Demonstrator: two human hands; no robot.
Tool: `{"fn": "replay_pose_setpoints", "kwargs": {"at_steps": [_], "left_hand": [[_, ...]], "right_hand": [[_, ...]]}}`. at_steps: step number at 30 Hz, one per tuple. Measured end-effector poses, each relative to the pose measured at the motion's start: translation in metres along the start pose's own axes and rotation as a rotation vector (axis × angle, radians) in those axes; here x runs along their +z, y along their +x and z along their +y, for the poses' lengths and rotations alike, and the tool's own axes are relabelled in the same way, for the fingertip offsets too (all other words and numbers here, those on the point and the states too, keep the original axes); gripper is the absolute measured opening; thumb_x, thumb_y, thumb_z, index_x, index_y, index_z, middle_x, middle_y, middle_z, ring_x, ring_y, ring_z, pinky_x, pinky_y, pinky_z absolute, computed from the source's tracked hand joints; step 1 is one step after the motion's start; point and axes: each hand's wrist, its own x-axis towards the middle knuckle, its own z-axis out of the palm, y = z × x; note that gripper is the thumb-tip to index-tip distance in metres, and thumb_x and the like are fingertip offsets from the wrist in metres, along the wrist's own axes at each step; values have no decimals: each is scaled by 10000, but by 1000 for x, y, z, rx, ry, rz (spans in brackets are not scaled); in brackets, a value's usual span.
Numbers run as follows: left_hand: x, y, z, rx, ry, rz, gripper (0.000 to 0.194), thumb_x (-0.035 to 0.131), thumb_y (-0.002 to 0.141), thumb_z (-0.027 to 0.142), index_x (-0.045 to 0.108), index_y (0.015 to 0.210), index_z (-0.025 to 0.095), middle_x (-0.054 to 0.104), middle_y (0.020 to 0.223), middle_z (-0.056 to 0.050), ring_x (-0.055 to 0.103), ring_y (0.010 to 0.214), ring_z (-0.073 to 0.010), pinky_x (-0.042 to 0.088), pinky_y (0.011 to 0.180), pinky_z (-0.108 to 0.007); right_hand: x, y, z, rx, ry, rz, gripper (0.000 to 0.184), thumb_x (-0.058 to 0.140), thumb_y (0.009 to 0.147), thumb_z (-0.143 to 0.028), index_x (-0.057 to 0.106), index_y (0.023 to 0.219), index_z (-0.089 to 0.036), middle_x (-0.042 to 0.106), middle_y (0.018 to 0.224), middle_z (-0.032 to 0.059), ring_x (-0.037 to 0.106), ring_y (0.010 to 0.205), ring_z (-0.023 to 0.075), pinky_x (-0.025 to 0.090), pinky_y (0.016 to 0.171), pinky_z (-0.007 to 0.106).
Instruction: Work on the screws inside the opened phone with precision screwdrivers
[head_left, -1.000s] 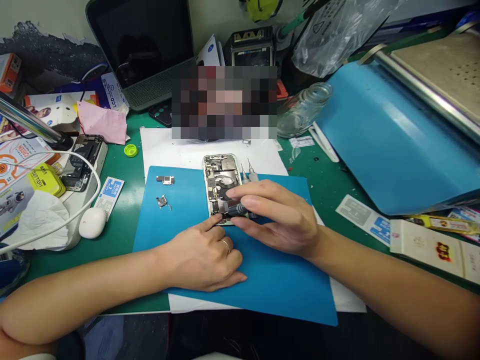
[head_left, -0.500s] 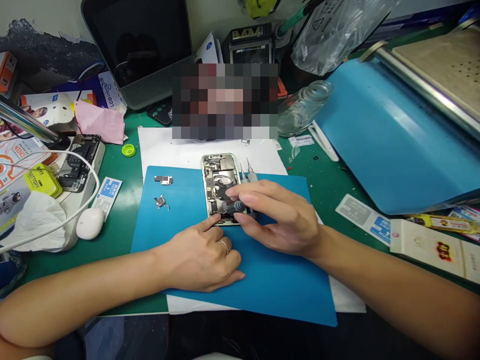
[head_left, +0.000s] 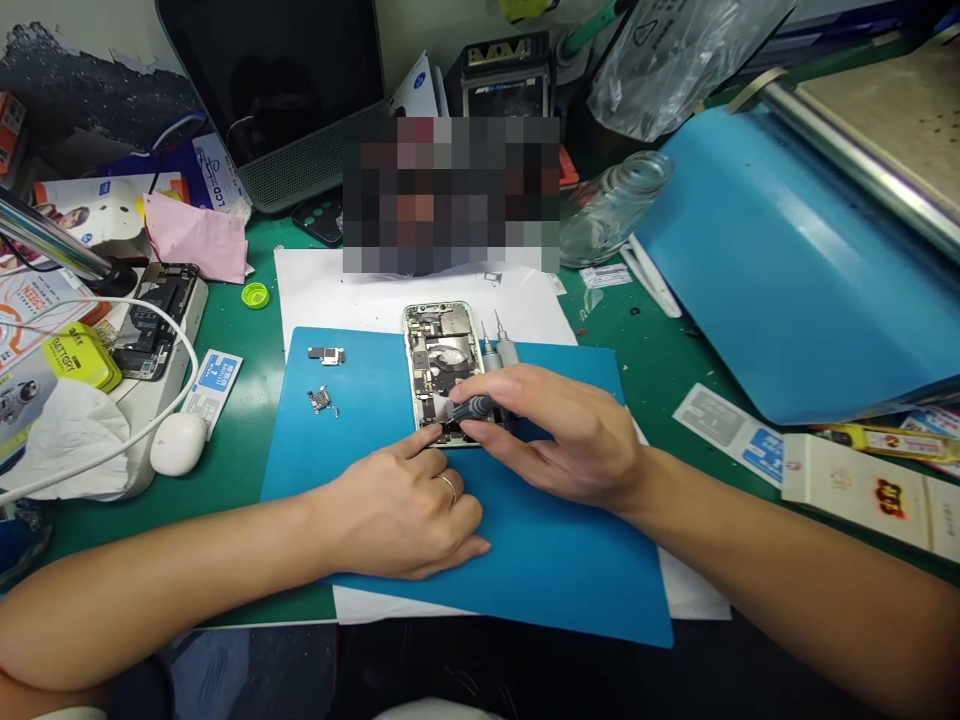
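An opened phone (head_left: 448,352) with its inner parts bare lies on a blue mat (head_left: 352,385). My right hand (head_left: 562,430) pinches a dark screwdriver (head_left: 474,408) between thumb and fingers, tilted over the phone's lower end; its tip is hard to make out. With the index finger stretched out, my left hand (head_left: 409,510) touches the phone's lower left corner. Its other fingers are loosely bent and hold nothing that I can see. Two more screwdrivers (head_left: 499,345) lie right of the phone, partly hidden by my right hand. A metal bracket (head_left: 327,355) and a small part (head_left: 319,400) rest on the mat's left.
White paper (head_left: 330,285) lies under the mat. At left are a white earphone case (head_left: 180,443), a cable and another opened phone (head_left: 154,320). A dark screen (head_left: 274,80), a glass jar (head_left: 615,210), a blue sheet (head_left: 750,260) and a cigarette box (head_left: 847,490) surround the mat.
My right fingers have drawn closer together around the screwdriver, which lies a little flatter over the phone. My left hand stays at the same corner. The whole view has shifted slightly.
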Motion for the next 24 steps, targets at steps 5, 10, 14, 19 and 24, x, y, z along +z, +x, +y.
{"fn": "replay_pose_setpoints", "kwargs": {"at_steps": [5,10,14,19,24], "left_hand": [[0,0,0,-6,-7,-9,376,511,1040,417,622,769,181,657,696,-37,608,640,-201,538,1017,-476],[0,0,1,-12,3,-8,389,477,1055,407,614,766,186,652,692,-34,601,632,-195,538,1010,-463],[1,0,0,-8,-2,6,391,476,1054,410,614,767,184,652,695,-36,608,636,-202,545,999,-470],[1,0,0,-7,3,12,383,491,1048,409,614,764,184,657,701,-36,615,644,-204,544,1001,-477],[1,-1,1,-8,8,2,376,502,1046,418,609,772,184,657,698,-33,620,645,-199,535,1015,-475]], "right_hand": [[0,-2,-1,13,20,35,814,684,905,-55,291,1602,-209,791,1056,104,781,891,222,686,721,333],[0,-5,0,56,57,72,811,692,897,-67,317,1594,-244,787,1125,106,780,822,220,686,721,350],[0,-6,0,87,64,76,797,675,914,-80,307,1597,-264,791,1096,89,782,821,210,685,733,339],[1,-5,1,60,42,79,831,708,878,-45,324,1593,-224,782,1119,112,789,871,221,682,734,332],[3,-7,1,76,57,72,806,698,895,-59,329,1589,-239,776,1194,111,787,941,226,685,782,338]]}}
